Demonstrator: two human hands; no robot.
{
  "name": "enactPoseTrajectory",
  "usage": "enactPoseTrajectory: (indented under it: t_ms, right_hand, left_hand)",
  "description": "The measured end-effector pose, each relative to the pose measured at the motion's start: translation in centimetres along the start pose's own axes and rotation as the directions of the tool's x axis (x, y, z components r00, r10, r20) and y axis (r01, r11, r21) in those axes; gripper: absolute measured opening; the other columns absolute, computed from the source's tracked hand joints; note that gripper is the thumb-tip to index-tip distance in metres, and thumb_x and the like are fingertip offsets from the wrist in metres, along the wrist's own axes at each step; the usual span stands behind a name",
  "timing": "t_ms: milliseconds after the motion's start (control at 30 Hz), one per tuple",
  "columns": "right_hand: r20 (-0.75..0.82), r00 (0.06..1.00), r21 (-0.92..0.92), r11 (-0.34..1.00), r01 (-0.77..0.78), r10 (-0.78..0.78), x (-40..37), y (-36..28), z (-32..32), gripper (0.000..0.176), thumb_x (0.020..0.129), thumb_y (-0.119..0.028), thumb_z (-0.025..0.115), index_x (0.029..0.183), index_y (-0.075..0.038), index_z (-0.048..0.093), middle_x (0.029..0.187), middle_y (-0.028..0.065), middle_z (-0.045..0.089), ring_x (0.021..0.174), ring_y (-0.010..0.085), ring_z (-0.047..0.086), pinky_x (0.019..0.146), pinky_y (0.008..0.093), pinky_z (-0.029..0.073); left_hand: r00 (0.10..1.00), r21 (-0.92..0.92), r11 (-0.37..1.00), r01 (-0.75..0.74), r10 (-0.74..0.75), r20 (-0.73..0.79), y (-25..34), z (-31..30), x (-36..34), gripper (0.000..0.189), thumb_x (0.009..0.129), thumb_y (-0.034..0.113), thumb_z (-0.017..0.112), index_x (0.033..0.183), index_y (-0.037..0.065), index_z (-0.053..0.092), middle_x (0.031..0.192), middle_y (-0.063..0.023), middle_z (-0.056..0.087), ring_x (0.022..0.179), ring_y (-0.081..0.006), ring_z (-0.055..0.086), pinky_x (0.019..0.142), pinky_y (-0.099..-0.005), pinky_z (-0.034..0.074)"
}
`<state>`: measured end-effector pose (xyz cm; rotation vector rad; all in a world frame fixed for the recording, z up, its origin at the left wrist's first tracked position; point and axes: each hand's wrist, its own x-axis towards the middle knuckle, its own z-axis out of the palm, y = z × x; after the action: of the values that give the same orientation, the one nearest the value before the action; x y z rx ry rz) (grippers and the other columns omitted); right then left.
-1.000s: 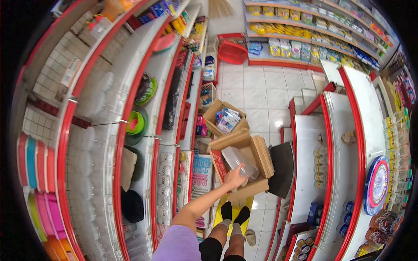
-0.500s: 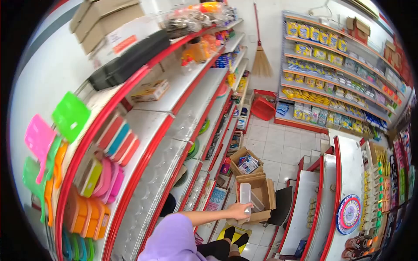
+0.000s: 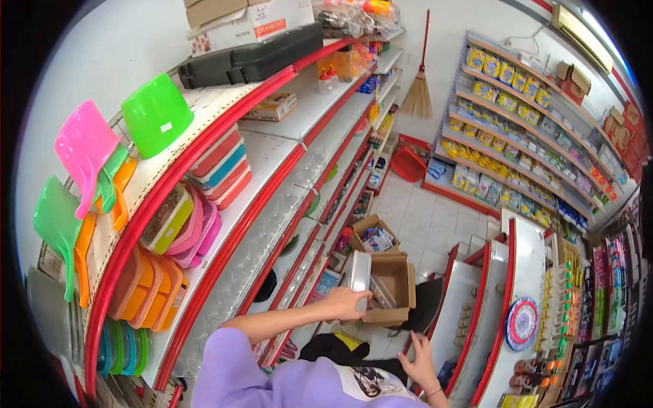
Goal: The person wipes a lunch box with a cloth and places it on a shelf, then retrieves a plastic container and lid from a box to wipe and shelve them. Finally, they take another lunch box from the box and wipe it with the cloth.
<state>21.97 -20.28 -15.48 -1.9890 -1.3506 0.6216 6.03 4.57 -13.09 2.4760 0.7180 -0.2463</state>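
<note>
My left hand (image 3: 345,304) grips the near end of a clear rectangular plastic container (image 3: 360,267), held above the left side of an open cardboard box (image 3: 410,285). Inside that box leans another clear plastic container (image 3: 383,292). To the right and nearer to me, my right hand (image 3: 418,360) is free of any object, with its fingers apart. It is beside the low shelf on the right and touches nothing that I can see.
Behind the box stands a second open carton (image 3: 360,223) with packets in it. Long red-edged shelves (image 3: 224,265) run along my left, with colourful dippers (image 3: 158,115) on top. A red-edged shelf unit (image 3: 469,299) stands close on the right. A broom (image 3: 417,95) hangs at the back.
My left hand has moved left with the container, now more upright and left of the box's opening. My right hand has come into view. The camera view has shifted.
</note>
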Motion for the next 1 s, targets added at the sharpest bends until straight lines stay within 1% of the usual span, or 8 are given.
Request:
enactPoseTrajectory:
  t_ms: [67,133,267,333,400,767,933,1000]
  right_hand:
    - [0.704,0.467,-0.436,0.845,-0.310,0.535,-4.9,11.1,5.3,0.087,0.081,-0.068,0.029,0.127,0.004,0.042,0.124,0.0322,0.043,0.121,0.0416,0.037,0.103,0.0377,0.027]
    - [0.724,0.543,-0.059,0.823,-0.566,0.425,-7.6,9.2,5.5,0.089,0.082,-0.069,0.023,0.123,0.007,0.044,0.124,0.0314,0.043,0.124,0.0396,0.035,0.104,0.0346,0.028]
    - [0.963,0.177,-0.201,0.979,-0.045,0.206,0.1,7.8,4.5,0.062,0.085,-0.057,0.038,0.098,-0.001,0.061,0.097,0.0171,0.062,0.094,0.0263,0.056,0.073,0.0389,0.045]
    - [0.936,0.351,0.075,0.952,-0.298,0.036,4.5,3.8,2.3,0.051,0.085,-0.050,0.046,0.105,-0.005,0.059,0.098,0.0111,0.061,0.096,0.0216,0.056,0.077,0.0373,0.046]
    - [0.805,0.506,0.395,0.356,-0.847,0.310,7.5,1.6,3.6,0.055,0.083,-0.051,0.050,0.123,-0.013,0.046,0.114,0.0092,0.052,0.109,0.0211,0.050,0.080,0.0471,0.045]
    - [-0.053,0.907,0.985,0.169,-0.020,0.418,9.1,-11.7,6.3,0.057,0.084,-0.021,0.057,0.131,-0.007,0.028,0.121,0.0094,0.042,0.112,0.0216,0.043,0.093,0.0354,0.037]
    - [-0.138,0.918,0.990,0.081,0.116,0.371,9.6,-9.2,5.2,0.056,0.075,-0.017,0.055,0.125,0.001,0.035,0.114,0.0139,0.048,0.105,0.0241,0.051,0.090,0.0360,0.042]
    - [-0.176,0.932,0.983,0.103,0.151,0.317,8.9,-10.8,3.5,0.063,0.072,-0.024,0.056,0.124,0.003,0.035,0.115,0.0160,0.048,0.103,0.0258,0.054,0.088,0.0376,0.045]
  left_hand:
    - [0.995,0.045,0.999,-0.003,-0.001,0.100,0.1,-1.1,-1.5,0.052,0.073,0.041,0.059,0.121,0.024,0.046,0.081,-0.0236,0.060,0.080,-0.0401,0.060,0.072,-0.0489,0.047]
    - [0.994,0.124,0.990,-0.072,0.061,0.090,0.0,-0.9,-2.5,0.052,0.074,0.038,0.060,0.122,0.023,0.047,0.083,-0.0232,0.060,0.079,-0.0389,0.061,0.069,-0.0473,0.048]
    - [0.976,0.237,0.953,-0.189,0.156,0.150,0.0,-1.0,-4.4,0.050,0.072,0.034,0.063,0.118,0.021,0.050,0.083,-0.0214,0.060,0.075,-0.0338,0.062,0.060,-0.0426,0.050]
    - [0.956,0.289,0.913,-0.286,0.249,0.157,-0.1,-0.7,-4.7,0.049,0.070,0.032,0.065,0.116,0.021,0.052,0.080,-0.0201,0.060,0.072,-0.0319,0.062,0.054,-0.0403,0.050]
    - [0.939,0.426,0.839,-0.339,0.272,0.211,1.7,-1.7,-5.9,0.047,0.070,0.029,0.063,0.115,0.021,0.052,0.075,-0.0173,0.059,0.070,-0.0293,0.061,0.048,-0.0366,0.047]
    - [0.896,0.757,0.542,-0.365,0.425,0.128,5.4,-1.7,-8.5,0.048,0.075,0.021,0.056,0.122,0.016,0.048,0.070,-0.0138,0.054,0.059,-0.0237,0.057,0.040,-0.0277,0.041]
    - [0.928,0.026,0.938,-0.345,0.337,0.159,5.5,-11.8,-8.0,0.041,0.078,0.026,0.059,0.116,0.010,0.053,0.080,-0.0150,0.057,0.066,-0.0282,0.058,0.060,-0.0359,0.049]
    - [0.899,-0.300,0.854,-0.426,0.363,-0.244,3.6,-14.5,-7.8,0.035,0.082,0.030,0.057,0.110,0.008,0.056,0.085,-0.0118,0.058,0.072,-0.0266,0.057,0.070,-0.0358,0.048]
